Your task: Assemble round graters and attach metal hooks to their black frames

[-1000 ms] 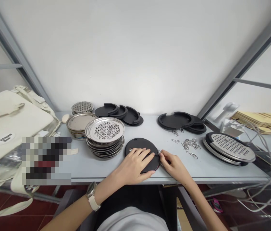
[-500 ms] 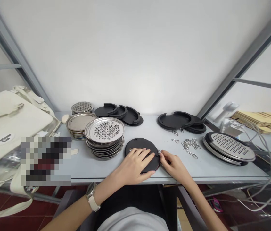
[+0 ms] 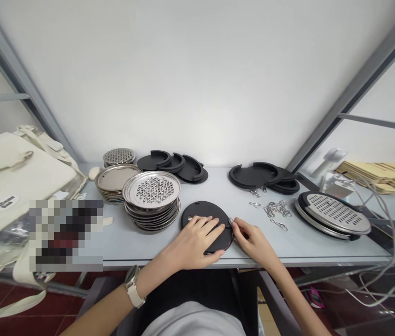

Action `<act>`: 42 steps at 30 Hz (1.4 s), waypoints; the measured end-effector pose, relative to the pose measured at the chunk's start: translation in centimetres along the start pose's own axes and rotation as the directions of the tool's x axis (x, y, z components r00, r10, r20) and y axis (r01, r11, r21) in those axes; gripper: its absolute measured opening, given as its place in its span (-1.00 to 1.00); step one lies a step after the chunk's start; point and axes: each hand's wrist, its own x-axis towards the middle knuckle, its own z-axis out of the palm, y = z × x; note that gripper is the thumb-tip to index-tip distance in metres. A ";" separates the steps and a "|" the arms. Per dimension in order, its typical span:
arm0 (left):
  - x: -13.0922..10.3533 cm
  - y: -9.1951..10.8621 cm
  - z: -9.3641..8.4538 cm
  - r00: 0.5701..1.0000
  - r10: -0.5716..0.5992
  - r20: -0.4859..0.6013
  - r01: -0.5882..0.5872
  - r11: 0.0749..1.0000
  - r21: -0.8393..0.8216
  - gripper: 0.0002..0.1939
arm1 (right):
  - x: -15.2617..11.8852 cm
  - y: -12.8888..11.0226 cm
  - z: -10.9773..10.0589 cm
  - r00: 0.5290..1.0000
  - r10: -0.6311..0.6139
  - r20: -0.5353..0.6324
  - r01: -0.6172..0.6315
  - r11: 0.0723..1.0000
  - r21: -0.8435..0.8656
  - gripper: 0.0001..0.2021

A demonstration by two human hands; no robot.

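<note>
A black round disc lies flat near the front edge of the table, with a small hole partly under my fingers. My left hand rests flat over it, fingers stretched out and pressing it down. At the disc's right edge, my right hand pinches a small metal wire clip, which touches the rim. Part of the clip is hidden by my fingertips. Loose wire clips of the same kind lie in a small heap to the right of that hand.
Stacked round metal grater plates stand left of the disc, with plain metal discs behind. Black round holders lie along the wall. Grater plates in black holders sit at right. A cream bag covers the left end.
Both hands keep almost the same position on the disc and the clip. The whole view has shifted very slightly.
</note>
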 end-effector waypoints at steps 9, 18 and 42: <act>0.0 0.1 -0.1 1.000 0.005 0.017 -0.005 1.000 0.015 -0.44 | 0.1 0.2 0.1 1.000 0.003 0.012 -0.003 1.000 0.006 -0.70; 0.0 0.1 -0.1 1.000 0.002 0.006 -0.002 1.000 0.024 -0.44 | 0.0 0.0 -0.1 1.000 0.003 0.013 -0.003 1.000 0.021 -0.71; 0.0 0.0 0.0 1.000 0.001 0.000 -0.001 0.999 0.036 -0.44 | 0.1 0.0 0.0 1.000 -0.010 0.002 0.010 0.999 0.032 -0.68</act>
